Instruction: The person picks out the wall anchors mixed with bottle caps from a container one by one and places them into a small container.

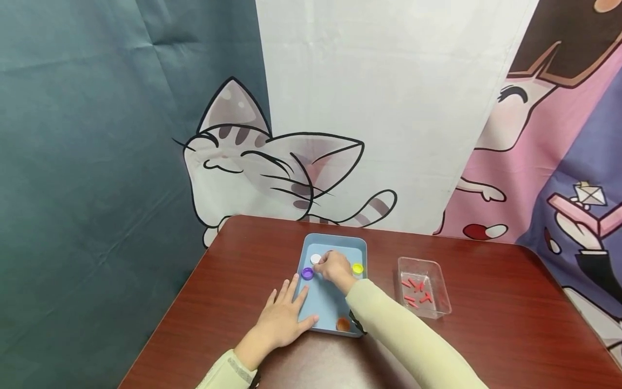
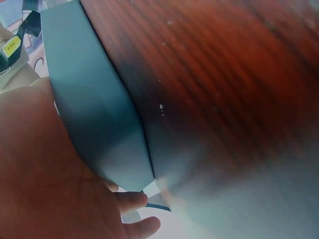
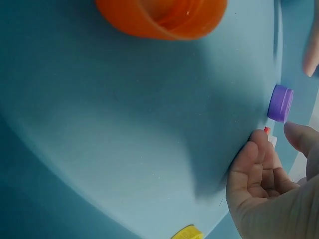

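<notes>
A light blue tray (image 1: 328,302) holds a white cap (image 1: 315,259), a purple cap (image 1: 307,274), a yellow cap (image 1: 357,268) and an orange cap (image 1: 343,324). My right hand (image 1: 334,266) reaches into the tray, fingertips low beside the white and purple caps. In the right wrist view its fingers curl, the thumb stands apart, and a small red piece (image 3: 267,130) shows just past the fingertips; I cannot tell whether they grip it. My left hand (image 1: 282,319) lies with fingers spread at the tray's left wall (image 2: 99,99), thumb over the near corner.
Right of the tray stands a clear plastic box (image 1: 439,292) with several red sticks (image 1: 409,299) in it. Both stand on a dark reddish wooden table (image 1: 233,270). Printed curtains (image 1: 389,81) hang behind the table's far edge.
</notes>
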### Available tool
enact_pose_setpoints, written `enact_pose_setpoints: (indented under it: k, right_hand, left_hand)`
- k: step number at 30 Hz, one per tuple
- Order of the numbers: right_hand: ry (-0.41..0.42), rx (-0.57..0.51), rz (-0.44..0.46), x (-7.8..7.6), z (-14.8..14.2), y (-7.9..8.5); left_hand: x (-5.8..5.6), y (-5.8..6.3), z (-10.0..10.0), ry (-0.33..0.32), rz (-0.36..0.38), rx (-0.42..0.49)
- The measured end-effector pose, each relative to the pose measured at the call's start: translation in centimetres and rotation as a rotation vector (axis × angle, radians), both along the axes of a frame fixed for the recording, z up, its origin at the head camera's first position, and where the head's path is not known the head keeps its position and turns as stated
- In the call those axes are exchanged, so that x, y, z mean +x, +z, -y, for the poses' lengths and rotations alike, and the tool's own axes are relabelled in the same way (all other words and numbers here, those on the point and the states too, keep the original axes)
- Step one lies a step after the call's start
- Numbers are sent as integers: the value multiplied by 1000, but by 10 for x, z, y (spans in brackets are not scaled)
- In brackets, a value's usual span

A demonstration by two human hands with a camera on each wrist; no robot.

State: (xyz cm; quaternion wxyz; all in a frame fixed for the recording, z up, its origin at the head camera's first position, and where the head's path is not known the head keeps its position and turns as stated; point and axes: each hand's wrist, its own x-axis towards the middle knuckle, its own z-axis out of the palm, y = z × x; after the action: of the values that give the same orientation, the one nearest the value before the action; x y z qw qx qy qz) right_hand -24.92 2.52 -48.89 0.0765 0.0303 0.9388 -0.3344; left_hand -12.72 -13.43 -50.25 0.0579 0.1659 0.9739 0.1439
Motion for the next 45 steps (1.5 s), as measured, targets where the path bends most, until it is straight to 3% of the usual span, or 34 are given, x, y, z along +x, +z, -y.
enact_pose_setpoints:
  k: [22, 35, 45]
  right_hand:
    - [18, -13, 12, -3, 0, -9]
    - [38, 108, -43, -7, 6, -12]
    - [0, 154, -43, -8, 12, -13]
  left_hand:
    - [-4, -9, 2, 3, 15, -22]
    - [-2, 1, 0, -5, 16, -29]
    - [-4, -8, 2, 6, -10, -38]
